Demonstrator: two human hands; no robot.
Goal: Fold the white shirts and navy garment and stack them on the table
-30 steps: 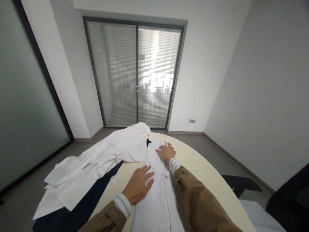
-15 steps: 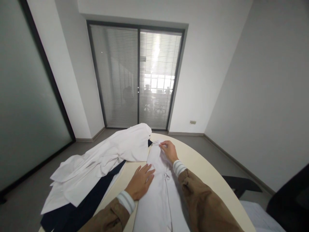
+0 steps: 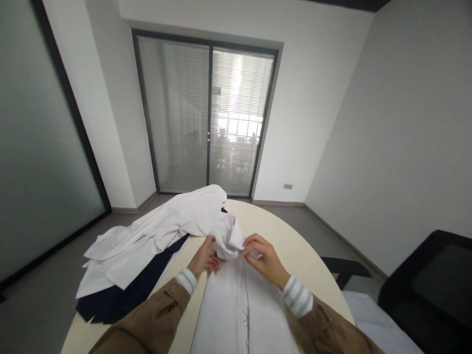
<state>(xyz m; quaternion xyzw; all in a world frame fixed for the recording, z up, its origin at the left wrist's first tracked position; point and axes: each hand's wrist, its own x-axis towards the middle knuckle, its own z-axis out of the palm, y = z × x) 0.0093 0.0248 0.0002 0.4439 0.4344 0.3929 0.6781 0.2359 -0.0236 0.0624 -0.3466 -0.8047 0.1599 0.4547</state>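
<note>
A pale buttoned shirt [image 3: 239,314] lies lengthwise on the cream round table [image 3: 295,255] in front of me. Its far end [image 3: 230,238] is lifted and folded back toward me. My left hand [image 3: 203,259] pinches that raised cloth from the left side. My right hand [image 3: 263,260] grips it from the right, fingers curled over the edge. Both brown sleeves with striped cuffs reach in from the bottom.
A heap of white garments [image 3: 155,236] covers the table's left part, lying over a dark navy cloth [image 3: 125,300]. A black chair [image 3: 427,290] stands at the right. Glass doors with blinds [image 3: 206,115] face me across the grey floor.
Both hands were pressing flat on the shirt; the right hand then took its far end. Now both hands hold that end, lifted and drawn back toward me.
</note>
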